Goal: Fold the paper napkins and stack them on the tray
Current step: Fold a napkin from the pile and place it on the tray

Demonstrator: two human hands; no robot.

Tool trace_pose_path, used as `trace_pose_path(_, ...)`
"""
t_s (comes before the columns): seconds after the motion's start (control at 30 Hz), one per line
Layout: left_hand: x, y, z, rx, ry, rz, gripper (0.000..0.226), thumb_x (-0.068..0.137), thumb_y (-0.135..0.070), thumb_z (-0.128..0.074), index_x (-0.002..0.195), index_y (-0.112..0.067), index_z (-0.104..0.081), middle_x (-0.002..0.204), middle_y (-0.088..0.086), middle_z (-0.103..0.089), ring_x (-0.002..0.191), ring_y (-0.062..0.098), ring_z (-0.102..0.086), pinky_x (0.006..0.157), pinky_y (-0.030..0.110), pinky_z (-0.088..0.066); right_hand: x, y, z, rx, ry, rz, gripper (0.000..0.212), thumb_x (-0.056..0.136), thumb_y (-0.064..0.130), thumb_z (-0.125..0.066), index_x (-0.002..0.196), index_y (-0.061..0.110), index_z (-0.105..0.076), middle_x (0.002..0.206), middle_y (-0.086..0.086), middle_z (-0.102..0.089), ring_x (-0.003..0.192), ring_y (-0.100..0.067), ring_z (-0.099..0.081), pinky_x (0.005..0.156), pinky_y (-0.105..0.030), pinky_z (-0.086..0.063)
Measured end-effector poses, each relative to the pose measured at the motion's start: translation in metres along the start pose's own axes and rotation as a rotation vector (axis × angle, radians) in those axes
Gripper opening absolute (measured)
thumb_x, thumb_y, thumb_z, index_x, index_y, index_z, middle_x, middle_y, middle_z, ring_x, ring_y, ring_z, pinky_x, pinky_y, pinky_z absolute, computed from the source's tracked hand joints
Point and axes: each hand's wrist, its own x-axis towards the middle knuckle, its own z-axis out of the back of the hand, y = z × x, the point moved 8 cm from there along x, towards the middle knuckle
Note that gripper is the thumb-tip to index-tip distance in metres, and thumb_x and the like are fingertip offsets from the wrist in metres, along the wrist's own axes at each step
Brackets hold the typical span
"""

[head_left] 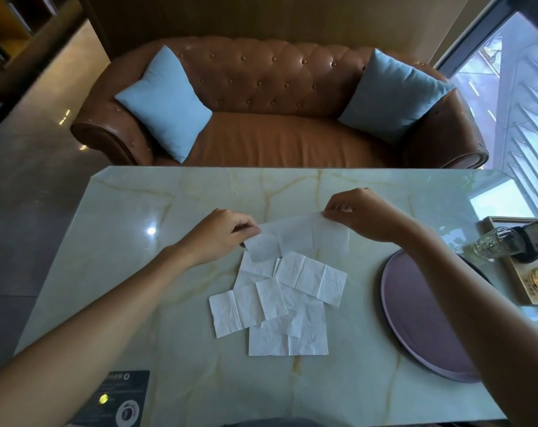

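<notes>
my right forearm crosses the purple tray and hides its right side and part of its far rim. my fingertips tuck behind the napkin i'm holding up, so the pinch itself is mostly out of sight. that napkin covers the top of the loose pile of napkins, and how many overlap there i can't tell. the black card at the near edge is cut off, its print too small to read. the glass bottle runs off the right edge.
</notes>
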Motion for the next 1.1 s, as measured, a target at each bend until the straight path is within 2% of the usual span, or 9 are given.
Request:
trace_pose_path(0.13,-0.004,0.019,0.007,0.180,0.053,0.048,0.024,0.091,-0.049,-0.067,0.097,-0.028,-0.078,0.089,-0.015,-0.075,0.082,-0.003,-0.066,0.081,0.029,-0.053,0.000,0.015,-0.008,-0.107,0.047,0.054,0.019,0.101,0.030,-0.058,0.100,0.019,-0.074,0.094,0.001,-0.073,0.088,-0.022,-0.064,0.080,-0.038,-0.051)
trace_pose_path(0.3,0.008,-0.026,-0.011,0.057,0.119,-0.036,0.085,0.077,-0.058,-0.079,0.150,-0.032,-0.044,0.140,-0.022,-0.051,0.130,-0.006,-0.046,0.108,0.019,-0.036,-0.002,0.035,-0.014,-0.089,0.152,0.111,0.016,0.099,0.040,-0.055,0.093,0.033,-0.068,0.092,0.011,-0.070,0.088,-0.017,-0.065,0.081,-0.040,-0.054)
trace_pose_path(0.37,0.021,-0.046,-0.028,-0.016,0.136,-0.076,0.067,0.082,-0.048,-0.078,0.142,-0.030,-0.054,0.137,-0.021,-0.058,0.126,-0.005,-0.051,0.104,0.017,-0.039,-0.003,0.043,-0.013,-0.098,0.169,0.130,0.016,0.099,0.039,-0.055,0.092,0.034,-0.068,0.094,0.009,-0.072,0.089,-0.017,-0.066,0.082,-0.039,-0.054)
trace_pose_path(0.43,0.029,-0.060,-0.041,-0.017,0.130,-0.123,0.016,0.092,-0.033,-0.071,0.104,-0.023,-0.069,0.099,-0.014,-0.070,0.097,0.002,-0.064,0.085,0.023,-0.046,-0.004,0.045,-0.008,-0.131,0.148,0.139,0.016,0.099,0.038,-0.055,0.093,0.031,-0.069,0.095,0.006,-0.073,0.090,-0.018,-0.065,0.082,-0.039,-0.053)
trace_pose_path(0.5,0.035,-0.063,-0.051,-0.042,0.104,-0.144,0.025,0.098,-0.025,-0.062,0.075,-0.014,-0.060,0.070,-0.007,-0.057,0.068,0.008,-0.054,0.068,0.032,-0.042,-0.006,0.041,-0.002,-0.156,0.111,0.139,0.017,0.098,0.037,-0.056,0.094,0.028,-0.070,0.095,0.007,-0.073,0.091,-0.019,-0.066,0.082,-0.039,-0.053)
trace_pose_path(0.7,0.035,-0.051,-0.062,-0.446,0.075,0.023,0.027,0.101,-0.016,-0.051,0.106,-0.025,-0.077,0.098,-0.011,-0.077,0.093,0.007,-0.070,0.082,0.028,-0.052,-0.027,0.015,0.007,0.374,0.006,0.031,0.048,0.097,0.054,-0.054,0.093,0.013,-0.079,0.085,0.005,-0.078,0.082,-0.010,-0.073,0.082,-0.030,-0.058)
trace_pose_path(0.77,0.033,-0.052,-0.063,-0.529,0.086,0.049,0.029,0.102,-0.013,-0.051,0.111,-0.026,-0.075,0.107,-0.011,-0.077,0.103,0.008,-0.070,0.088,0.030,-0.054,-0.027,-0.007,0.010,0.345,-0.172,-0.032,0.035,0.099,0.044,-0.059,0.110,0.015,-0.075,0.106,0.006,-0.076,0.099,-0.007,-0.070,0.092,-0.031,-0.055)
trace_pose_path(0.87,0.029,-0.057,-0.061,-0.634,0.109,0.044,0.035,0.102,-0.006,-0.047,0.115,-0.023,-0.074,0.110,-0.007,-0.076,0.105,0.013,-0.070,0.088,0.031,-0.055,-0.026,-0.022,-0.017,0.436,-0.017,-0.155,0.040,0.094,0.042,-0.069,0.128,0.021,-0.067,0.124,0.010,-0.069,0.114,-0.004,-0.063,0.094,-0.020,-0.046)
trace_pose_path(1.1,0.023,-0.041,-0.068,-0.964,0.144,0.236,0.040,0.090,-0.035,-0.044,0.116,-0.016,-0.069,0.100,0.005,-0.072,0.086,0.016,-0.066,0.083,0.035,-0.051,-0.024,-0.026,-0.040,0.593,-0.030,-0.196,0.018,0.094,0.030,-0.071,0.087,0.015,-0.077,0.078,0.004,-0.070,0.073,-0.010,-0.058,0.072,-0.034,-0.044)
